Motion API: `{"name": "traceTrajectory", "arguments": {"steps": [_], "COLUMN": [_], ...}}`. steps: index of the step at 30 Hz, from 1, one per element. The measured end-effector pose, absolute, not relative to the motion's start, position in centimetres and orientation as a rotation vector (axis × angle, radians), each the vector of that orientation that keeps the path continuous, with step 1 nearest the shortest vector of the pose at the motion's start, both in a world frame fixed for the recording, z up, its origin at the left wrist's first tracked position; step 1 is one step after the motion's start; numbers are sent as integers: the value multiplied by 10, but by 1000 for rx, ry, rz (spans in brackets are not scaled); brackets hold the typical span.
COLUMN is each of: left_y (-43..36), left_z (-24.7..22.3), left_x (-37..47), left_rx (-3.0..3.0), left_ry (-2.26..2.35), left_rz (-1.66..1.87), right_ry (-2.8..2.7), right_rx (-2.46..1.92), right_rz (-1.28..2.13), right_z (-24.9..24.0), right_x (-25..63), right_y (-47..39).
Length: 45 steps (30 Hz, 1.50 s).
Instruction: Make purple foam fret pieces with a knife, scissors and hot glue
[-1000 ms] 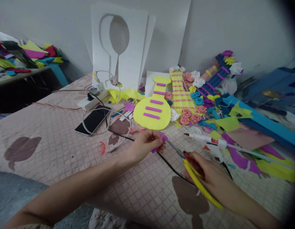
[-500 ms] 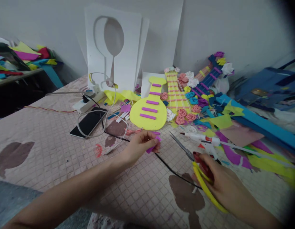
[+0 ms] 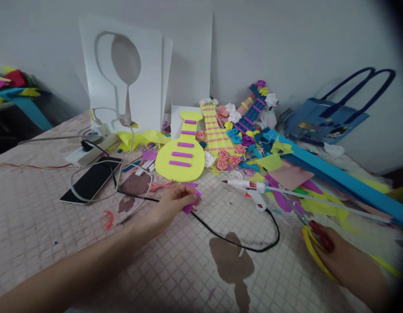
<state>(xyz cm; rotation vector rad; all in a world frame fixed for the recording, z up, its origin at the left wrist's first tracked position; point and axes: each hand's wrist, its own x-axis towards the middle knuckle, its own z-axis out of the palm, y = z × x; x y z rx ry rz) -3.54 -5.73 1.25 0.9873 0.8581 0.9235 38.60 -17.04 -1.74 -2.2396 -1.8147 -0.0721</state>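
My left hand pinches a small piece of purple paper over the middle of the table. In my right hand, at the lower right, are scissors with yellow handles, their blades pointing up and left over paper scraps. Just beyond my left hand lies a yellow guitar-shaped cutout with purple strips across it. A white glue gun rests between my hands, its black cord curving under my left hand.
A phone and a white power strip with cables lie at left. Behind, white boards lean on the wall. Paper roses, a second yellow guitar, blue strips and a blue bag fill the right.
The view has turned to the right. My right hand has carried the scissors right, away from my left hand, which still holds the purple paper. The glue gun is now fully uncovered.
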Motion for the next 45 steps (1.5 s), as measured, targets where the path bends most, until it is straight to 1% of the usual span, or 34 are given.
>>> {"name": "traceTrajectory", "arguments": {"steps": [2, 4, 8, 11, 14, 17, 20, 24, 27, 28, 31, 32, 38, 42, 45], "left_y": [-55, -52, -48, -46, -44, -44, -45, -50, -54, -55, -60, -62, -70, -71, -72], "left_z": [14, 17, 20, 19, 17, 15, 15, 17, 16, 16, 17, 17, 24, 24, 21], "left_x": [-31, -27, -18, -14, -14, -14, -14, -14, -14, -13, -12, -11, -10, -13, -13], "left_rx": [962, 933, 911, 890, 868, 853, 853, 850, 867, 872, 886, 893, 999, 1034, 1017], "left_ry": [870, 879, 865, 861, 865, 861, 846, 824, 809, 804, 806, 810, 802, 775, 763], "left_rz": [911, 893, 878, 889, 889, 898, 901, 923, 953, 957, 973, 987, 1089, 1109, 1112], "right_ry": [-1878, -1937, -2000, -2057, -2109, -2204, -2257, -2092, -1990, -2015, -2214, -2191, -1592, -1268, -1103], "right_rx": [-2341, -2339, -2106, -2006, -1948, -1834, -1795, -1956, -2107, -2050, -1613, -1516, -1222, -974, -903], "right_rz": [-138, -230, -279, -275, -244, -211, -187, -179, 48, 223, 948, 1097, 1438, 1523, 1591], "right_z": [-9, -4, -10, -20, -26, -22, -4, 21, 23, 22, 23, 25, 34, 27, 22], "right_x": [379, 369, 355, 355, 360, 366, 369, 356, 327, 314, 262, 244, 166, 147, 142], "right_y": [-142, -111, -57, -36, -32, -34, -40, -64, -93, -103, -126, -130, -107, -91, -91]}}
